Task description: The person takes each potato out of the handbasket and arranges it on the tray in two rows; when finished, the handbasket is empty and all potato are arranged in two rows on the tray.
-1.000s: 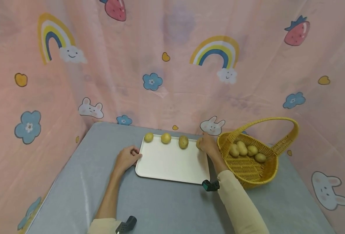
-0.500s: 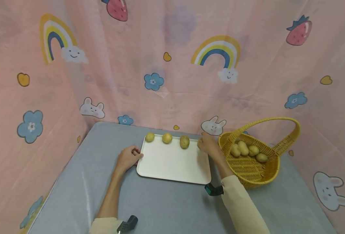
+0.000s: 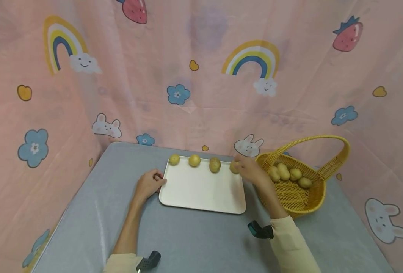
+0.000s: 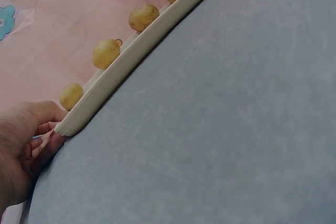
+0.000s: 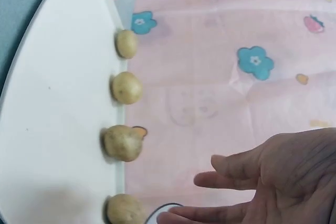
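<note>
A white tray [image 3: 201, 189] lies on the table with several potatoes in a row along its far edge. My left hand [image 3: 150, 184] pinches the tray's left edge, thumb on the rim and fingers below, as the left wrist view shows. At the right end of the row, a potato [image 3: 234, 167] sits in the tray's far right corner. Just beside it is my right hand [image 3: 250, 170]; in the right wrist view its fingers [image 5: 231, 168] are extended and apart, holding nothing. Closest to the left hand is the leftmost potato [image 4: 71, 96].
Right of the tray stands a yellow wicker basket [image 3: 293, 199] with a tall handle, and several potatoes [image 3: 283, 171] lie inside it. A grey cloth covers the table [image 3: 194, 242]. Behind it hangs a pink patterned curtain [image 3: 146, 49].
My right hand has let go of the rightmost potato, leaving it in the tray's corner, and has drawn back slightly to the right. The left hand has stayed at the tray's edge.
</note>
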Demonstrator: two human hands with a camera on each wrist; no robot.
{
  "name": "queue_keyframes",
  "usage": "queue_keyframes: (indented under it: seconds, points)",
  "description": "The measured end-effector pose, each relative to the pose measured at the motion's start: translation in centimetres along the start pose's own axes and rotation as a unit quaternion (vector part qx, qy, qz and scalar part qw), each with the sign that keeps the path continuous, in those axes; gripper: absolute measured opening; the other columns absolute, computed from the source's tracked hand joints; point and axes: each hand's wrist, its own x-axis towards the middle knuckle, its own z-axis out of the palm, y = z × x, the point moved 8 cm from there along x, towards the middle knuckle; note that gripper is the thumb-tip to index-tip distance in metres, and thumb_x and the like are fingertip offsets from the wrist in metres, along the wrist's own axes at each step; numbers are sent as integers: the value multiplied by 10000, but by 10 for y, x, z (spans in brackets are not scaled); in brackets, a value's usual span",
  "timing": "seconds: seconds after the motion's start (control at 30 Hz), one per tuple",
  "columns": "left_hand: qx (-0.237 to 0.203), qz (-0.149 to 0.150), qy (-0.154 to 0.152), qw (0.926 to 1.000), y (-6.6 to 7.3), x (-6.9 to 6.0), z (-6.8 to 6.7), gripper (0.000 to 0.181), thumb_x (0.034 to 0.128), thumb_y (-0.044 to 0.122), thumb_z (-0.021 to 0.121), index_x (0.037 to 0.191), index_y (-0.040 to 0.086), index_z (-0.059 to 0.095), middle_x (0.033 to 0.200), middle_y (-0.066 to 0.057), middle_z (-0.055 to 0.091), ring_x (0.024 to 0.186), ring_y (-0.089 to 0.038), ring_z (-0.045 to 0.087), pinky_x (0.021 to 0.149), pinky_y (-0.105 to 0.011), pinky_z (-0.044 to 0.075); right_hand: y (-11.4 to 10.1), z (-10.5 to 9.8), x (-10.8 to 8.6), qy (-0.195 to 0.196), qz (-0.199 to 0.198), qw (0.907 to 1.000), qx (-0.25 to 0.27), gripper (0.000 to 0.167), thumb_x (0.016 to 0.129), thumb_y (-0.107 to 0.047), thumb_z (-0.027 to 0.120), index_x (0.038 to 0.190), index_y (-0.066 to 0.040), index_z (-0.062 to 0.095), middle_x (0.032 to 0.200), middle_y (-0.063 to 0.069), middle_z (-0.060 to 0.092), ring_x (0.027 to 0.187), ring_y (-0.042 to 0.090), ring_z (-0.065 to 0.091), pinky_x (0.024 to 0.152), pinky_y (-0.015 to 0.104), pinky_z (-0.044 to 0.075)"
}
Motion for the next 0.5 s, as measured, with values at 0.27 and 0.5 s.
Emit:
queue_keyframes:
  seconds: [0.27, 0.5]
  points:
    - [-13, 19, -5, 10000, 2, 0, 2, 167, 907, 162, 747, 1004, 33, 700, 794, -69, 686, 603, -111, 626, 581, -255, 579, -3, -20, -34, -103, -44, 9989, 463, 451, 1113, -220, 479, 1483, 36, 508, 1220, 287, 683, 937, 302, 706, 718, 370, 554]
    - [22, -12, 16, 10000, -2, 1, 0, 165, 908, 161, 734, 1004, 32, 698, 798, -74, 686, 600, -103, 620, 573, -251, 573, 4, -53, -64, 370, 67, 9985, 388, 414, 1100, -261, 523, 1378, 36, 601, 974, 170, 717, 823, 246, 656, 649, 323, 514]
